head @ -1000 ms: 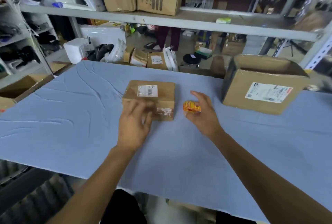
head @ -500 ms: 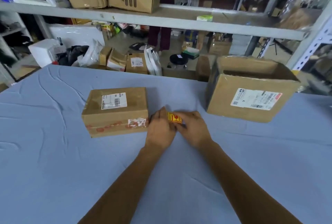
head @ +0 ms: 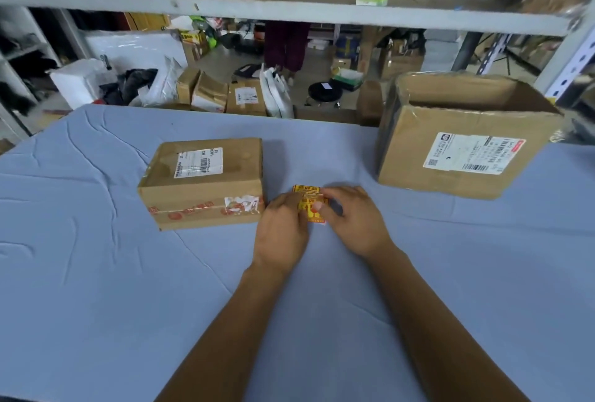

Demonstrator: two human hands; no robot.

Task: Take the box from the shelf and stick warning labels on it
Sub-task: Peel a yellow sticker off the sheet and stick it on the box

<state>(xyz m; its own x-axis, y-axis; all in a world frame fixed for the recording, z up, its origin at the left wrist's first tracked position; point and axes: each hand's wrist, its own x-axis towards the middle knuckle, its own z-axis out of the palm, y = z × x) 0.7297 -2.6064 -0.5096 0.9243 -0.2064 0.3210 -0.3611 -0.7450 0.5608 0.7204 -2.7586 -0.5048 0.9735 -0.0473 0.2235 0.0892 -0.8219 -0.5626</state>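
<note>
Lying closed on the blue cloth-covered table, left of centre in the frame, the small cardboard box is a flat brown carton. Its top carries one white shipping label with barcodes, clear tape runs over its upper face, and a band of tape printed with red marks crosses its near side, where a torn white scrap is also stuck. Just right of the box, near the middle of the frame, both hands meet over a small stack of warning labels: yellow-orange stickers with red print, one sheet edge poking out at the top behind the fingers. The left hand pinches the left edge of the stickers with thumb and fingers closed on them; the right hand grips their right side, thumb pressed on the front face. How many stickers are in the stack cannot be told.

Two cartons stand on the table: the small box and a larger open box at the right of the frame, which bears one white label on its near side. Across the top of the frame runs a grey shelf, with two big cartons resting on it at upper left.
</note>
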